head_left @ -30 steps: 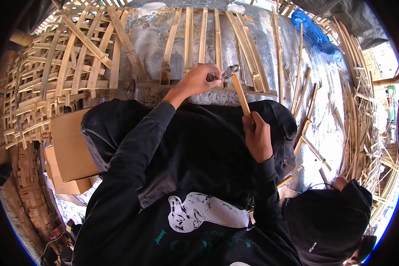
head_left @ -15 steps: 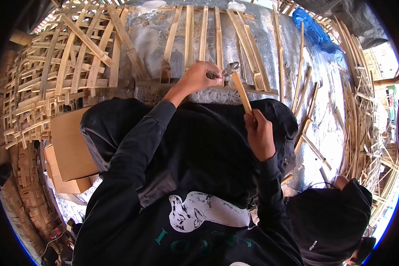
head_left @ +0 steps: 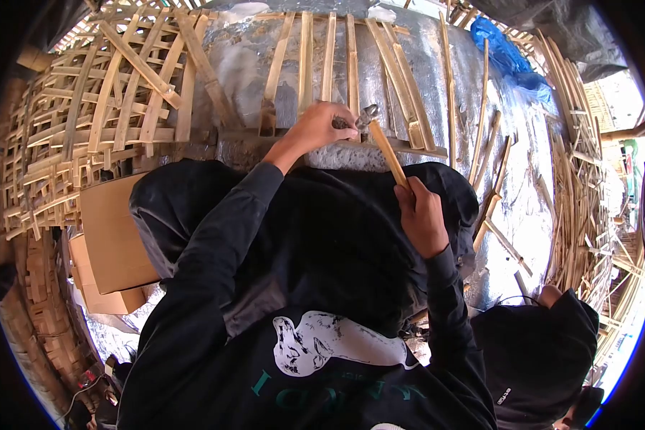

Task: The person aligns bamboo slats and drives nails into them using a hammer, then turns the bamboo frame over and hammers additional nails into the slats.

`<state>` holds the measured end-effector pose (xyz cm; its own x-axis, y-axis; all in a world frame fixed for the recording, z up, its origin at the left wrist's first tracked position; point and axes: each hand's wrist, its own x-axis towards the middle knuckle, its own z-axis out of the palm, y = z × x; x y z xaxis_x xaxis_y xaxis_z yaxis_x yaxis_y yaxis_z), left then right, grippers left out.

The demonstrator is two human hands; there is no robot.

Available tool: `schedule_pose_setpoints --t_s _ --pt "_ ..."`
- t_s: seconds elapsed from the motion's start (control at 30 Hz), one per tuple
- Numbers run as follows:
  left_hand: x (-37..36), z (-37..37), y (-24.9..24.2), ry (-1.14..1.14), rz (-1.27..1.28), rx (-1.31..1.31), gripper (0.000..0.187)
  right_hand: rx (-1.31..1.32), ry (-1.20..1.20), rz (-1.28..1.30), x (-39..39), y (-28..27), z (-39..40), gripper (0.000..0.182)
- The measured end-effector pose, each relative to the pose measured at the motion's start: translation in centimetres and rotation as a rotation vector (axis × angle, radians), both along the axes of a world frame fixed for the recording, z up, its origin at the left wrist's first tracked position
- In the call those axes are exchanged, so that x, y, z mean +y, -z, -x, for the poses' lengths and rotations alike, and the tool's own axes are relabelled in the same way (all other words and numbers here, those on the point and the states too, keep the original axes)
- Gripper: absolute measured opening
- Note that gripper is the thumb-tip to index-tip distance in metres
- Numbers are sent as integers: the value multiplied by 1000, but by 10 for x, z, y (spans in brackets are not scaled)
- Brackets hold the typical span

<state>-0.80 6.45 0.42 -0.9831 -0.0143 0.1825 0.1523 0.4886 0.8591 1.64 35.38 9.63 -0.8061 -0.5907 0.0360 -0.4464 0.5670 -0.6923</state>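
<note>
My right hand (head_left: 424, 221) is wrapped round the wooden handle of a hammer (head_left: 389, 153). Its metal head points away from me, right beside the fingers of my left hand (head_left: 321, 125). That left hand is closed, with a clump of small dark pieces that look like nails (head_left: 342, 122) showing in its curl. Both hands are over a horizontal bamboo strip (head_left: 247, 134), where the near ends of several upright bamboo slats (head_left: 305, 64) lie. A grey block (head_left: 347, 158) shows under the left hand, close to my knees.
Woven bamboo lattice (head_left: 86, 100) spreads on the left, above a cardboard box (head_left: 115, 233). Loose bamboo sticks (head_left: 493, 193) lie on the silvery sheet (head_left: 523, 165) to the right. A blue plastic bag (head_left: 512, 57) is at the back right. Another person in black (head_left: 534, 351) is close on my right.
The hammer head has shifted slightly left and down, closer to my left fingers. My left hand has barely moved, and my right hand keeps the same grip.
</note>
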Motion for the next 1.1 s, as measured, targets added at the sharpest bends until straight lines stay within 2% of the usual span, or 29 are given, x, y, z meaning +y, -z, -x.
schedule_pose_setpoints --t_s 0.13,0.3,0.43,0.6,0.63,0.7,0.8,0.93,1.0,1.03,1.1 --pt "-2 0 -3 7 7 -22 16 -15 51 18 -2 9 -7 24" --pt "-6 3 -6 169 -12 47 19 -2 75 67 0 13 -10 24" --pt "0 0 -12 144 2 42 26 -5 85 91 1 19 -9 24" --pt "1 2 -8 151 -343 -82 33 -24 116 125 -1 20 -14 24" --pt "1 2 -8 153 -341 -82 33 -25 103 111 -1 23 -14 24" --pt "2 2 -7 124 -164 3 32 -23 95 96 1 22 -13 24" --pt "3 3 -3 139 -302 -53 31 -20 91 86 0 20 -12 24" --pt "3 3 -5 136 -285 -42 31 -3 124 119 -2 32 -14 25" --pt "2 3 -5 111 0 41 29 -34 110 85 -1 30 -14 26" --pt "2 4 -4 111 1 41 29 -49 130 104 -2 24 -15 26" --pt "4 2 0 133 -301 -32 32 -74 147 119 -3 26 -20 26"
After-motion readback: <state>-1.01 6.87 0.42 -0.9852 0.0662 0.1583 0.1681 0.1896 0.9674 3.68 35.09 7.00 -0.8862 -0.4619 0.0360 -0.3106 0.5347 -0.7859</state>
